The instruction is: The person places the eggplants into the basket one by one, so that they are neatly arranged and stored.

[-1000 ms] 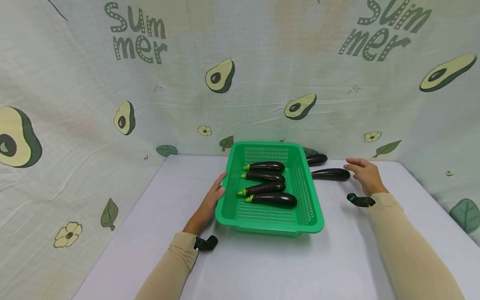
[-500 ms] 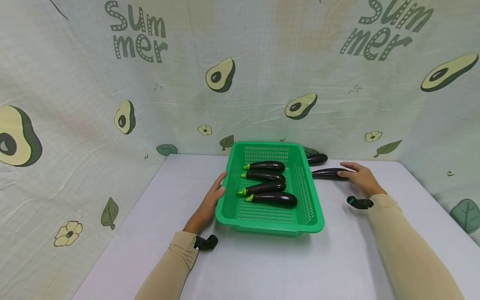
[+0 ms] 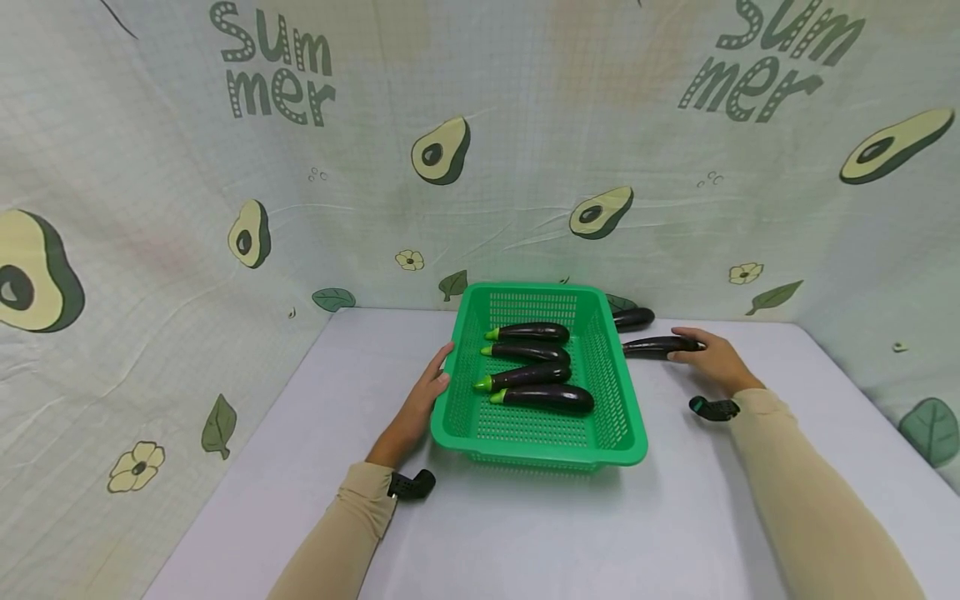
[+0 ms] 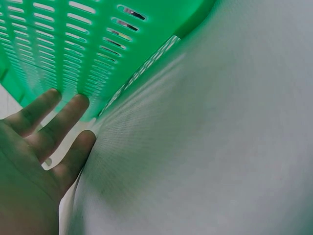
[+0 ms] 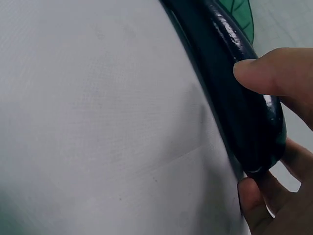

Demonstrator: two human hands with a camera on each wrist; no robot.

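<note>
A green plastic basket (image 3: 540, 453) stands mid-table in the head view. Several dark purple eggplants (image 3: 551, 399) with green stems lie side by side in it. My left hand (image 3: 415, 414) rests along the basket's left side; in the left wrist view its straight fingertips touch the slotted wall (image 4: 73, 54). To the right of the basket, my right hand (image 3: 712, 360) pinches the rounded end of another eggplant (image 3: 651, 347). The right wrist view shows the thumb on top of this eggplant (image 5: 234, 98) and fingers around its tip. Its stem end is hidden behind the basket.
One more eggplant (image 3: 634, 318) lies behind, at the back right corner of the basket and partly covered by it. A white cloth covers the table (image 3: 510, 542). Close behind the basket hangs a curtain (image 3: 517, 167) with avocado prints.
My right hand has come left and down onto the eggplant's rounded end and now grips it. My left hand and the basket have stayed in place.
</note>
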